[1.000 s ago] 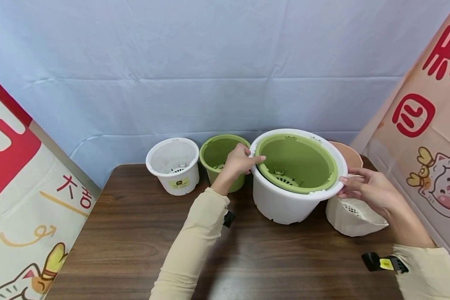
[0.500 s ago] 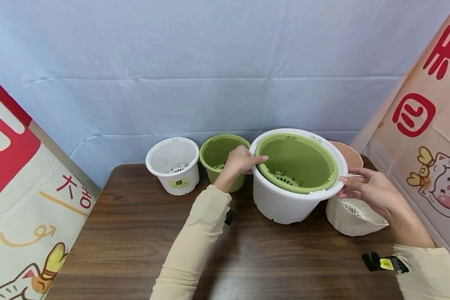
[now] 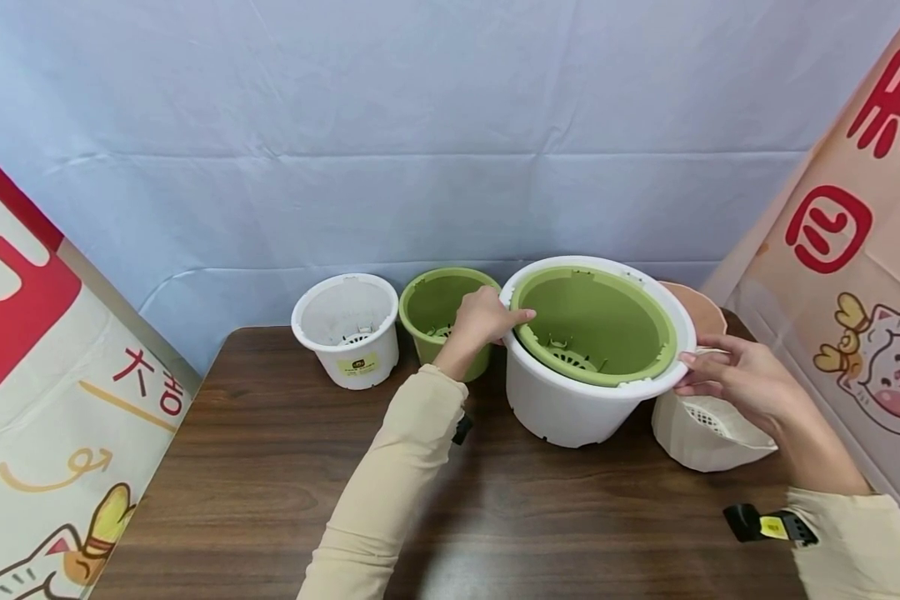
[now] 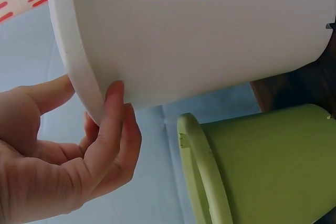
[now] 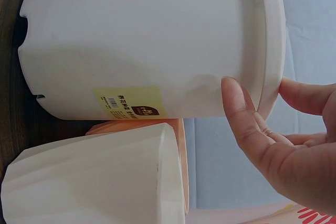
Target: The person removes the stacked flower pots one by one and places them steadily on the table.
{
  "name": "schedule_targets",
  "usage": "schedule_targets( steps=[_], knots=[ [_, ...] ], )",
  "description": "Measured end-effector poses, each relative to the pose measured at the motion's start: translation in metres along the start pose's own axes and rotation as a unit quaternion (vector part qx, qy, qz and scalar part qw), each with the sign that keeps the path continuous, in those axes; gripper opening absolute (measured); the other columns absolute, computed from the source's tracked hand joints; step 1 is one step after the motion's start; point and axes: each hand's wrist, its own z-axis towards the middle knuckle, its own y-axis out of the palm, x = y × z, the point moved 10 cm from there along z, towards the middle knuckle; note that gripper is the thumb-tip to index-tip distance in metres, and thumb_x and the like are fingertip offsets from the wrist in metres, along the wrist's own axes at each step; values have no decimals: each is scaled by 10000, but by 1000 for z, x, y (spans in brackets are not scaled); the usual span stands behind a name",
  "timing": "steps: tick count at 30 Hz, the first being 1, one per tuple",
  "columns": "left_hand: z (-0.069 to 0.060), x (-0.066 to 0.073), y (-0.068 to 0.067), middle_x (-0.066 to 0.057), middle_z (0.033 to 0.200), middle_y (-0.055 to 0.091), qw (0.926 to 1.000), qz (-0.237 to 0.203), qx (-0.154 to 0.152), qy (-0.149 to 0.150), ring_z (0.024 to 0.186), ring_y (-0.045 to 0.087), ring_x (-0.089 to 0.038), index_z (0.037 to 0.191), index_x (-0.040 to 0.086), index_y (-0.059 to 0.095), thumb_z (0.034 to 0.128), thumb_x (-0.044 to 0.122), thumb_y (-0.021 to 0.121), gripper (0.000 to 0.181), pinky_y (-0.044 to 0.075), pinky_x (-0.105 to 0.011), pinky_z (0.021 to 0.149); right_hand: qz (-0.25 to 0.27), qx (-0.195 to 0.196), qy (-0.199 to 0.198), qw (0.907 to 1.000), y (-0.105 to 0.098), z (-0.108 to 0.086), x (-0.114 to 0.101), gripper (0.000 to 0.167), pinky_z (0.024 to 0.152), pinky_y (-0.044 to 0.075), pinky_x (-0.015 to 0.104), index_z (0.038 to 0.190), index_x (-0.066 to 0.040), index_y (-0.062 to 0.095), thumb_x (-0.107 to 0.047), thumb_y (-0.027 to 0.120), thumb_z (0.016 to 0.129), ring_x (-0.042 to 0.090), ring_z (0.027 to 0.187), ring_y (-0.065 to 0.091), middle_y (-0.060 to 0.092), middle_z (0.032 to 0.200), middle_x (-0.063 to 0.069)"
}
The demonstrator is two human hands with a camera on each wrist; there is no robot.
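A large white flowerpot [image 3: 570,417] stands on the table, with a green flowerpot [image 3: 592,321] nested inside it. My left hand [image 3: 483,317] grips the white pot's rim at its left side, the thumb over the edge near the green rim. In the left wrist view, the fingers [image 4: 113,108] curl under that rim from outside. On the opposite side, my right hand [image 3: 742,379] pinches the rim between thumb and fingers. A yellow label [image 5: 131,102] shows on the white pot's side in the right wrist view.
Left of the big pot stand a smaller green pot [image 3: 435,346] and a small white pot [image 3: 356,367] with a yellow label. To its right are a cream faceted pot [image 3: 693,442] and an orange pot [image 3: 693,308] behind. The brown table [image 3: 270,500] meets a pale blue cloth [image 3: 420,208].
My left wrist and forearm have shifted slightly to the right, and the left thumb lies a little further over the rim. The pots and my right hand stay where they were.
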Motion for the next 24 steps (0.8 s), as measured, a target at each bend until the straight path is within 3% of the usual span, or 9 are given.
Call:
schedule_targets(
  steps=[6, 13, 18, 24],
  knots=[
    [-3, 6, -1, -147, 936, 603, 9999, 121, -4, 43, 460, 587, -131, 991, 10, 579, 794, 373, 703, 432, 489, -221, 454, -61, 69, 26, 10000, -1, 1, 0, 289, 645, 544, 324, 1111, 107, 319, 39, 509, 905, 241, 673, 657, 653, 781, 118],
    [-2, 11, -1, -168, 982, 617, 9984, 549, 142, 36, 419, 567, -117, 1043, -6, 591, 806, 386, 687, 467, 484, -216, 425, -37, 81, 53, 9999, -1, 0, 0, 287, 649, 544, 324, 1110, 102, 319, 38, 510, 905, 239, 673, 657, 651, 782, 117],
    [-1, 15, -1, -118, 878, 634, 9949, 955, 310, 134, 437, 566, -109, 1033, 12, 607, 814, 420, 667, 467, 461, -202, 422, 0, 41, 46, 10000, 0, 0, 0, 263, 649, 543, 319, 1099, 88, 333, 43, 505, 906, 238, 674, 658, 654, 783, 117],
    [0, 23, -3, -40, 750, 594, 9845, 1619, 545, 398, 628, 548, -147, 918, 50, 637, 815, 463, 645, 426, 454, -242, 550, -5, 51, 56, 10000, 0, 0, 0, 267, 649, 543, 321, 1104, 85, 332, 42, 506, 906, 241, 675, 658, 655, 785, 116]
  ],
)
